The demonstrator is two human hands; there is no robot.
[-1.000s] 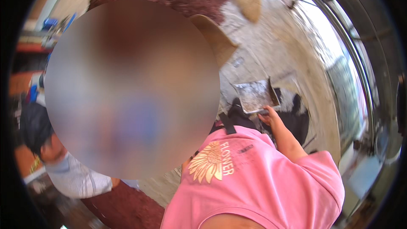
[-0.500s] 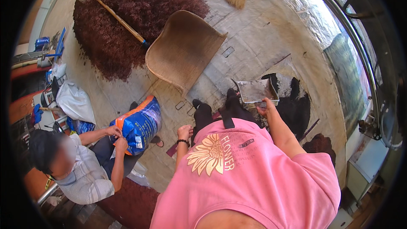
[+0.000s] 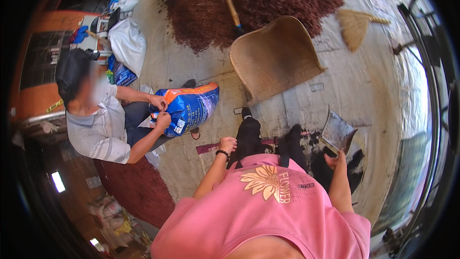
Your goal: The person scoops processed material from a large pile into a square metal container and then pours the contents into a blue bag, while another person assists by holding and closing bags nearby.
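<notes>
My right hand [image 3: 334, 160] grips the near edge of a metal dustpan [image 3: 339, 132], its worn pan streaked with dark residue. Dark powder [image 3: 322, 167] lies on the ground sheet below and beside that hand. Nearer the middle, my left hand [image 3: 228, 145] hangs beside my leg with its fingers curled in and nothing visible in them. A beaded bracelet circles that wrist. Ahead of my feet rests a large woven scoop basket [image 3: 278, 60], its open side facing right. It touches the edge of a reddish-brown heap of granular material [image 3: 282, 0].
On the left a person [image 3: 103, 120] pinches the top of a full blue and orange sack [image 3: 191, 108]. A straw broom [image 3: 354, 29] lies at the far right. One long wooden handle [image 3: 228, 0] rests across the heap. A white sack [image 3: 128, 45] stands behind the person.
The view has swung left, so the scene sits further right. The dustpan has tilted more upright in my right hand. My left hand stays low by my leg.
</notes>
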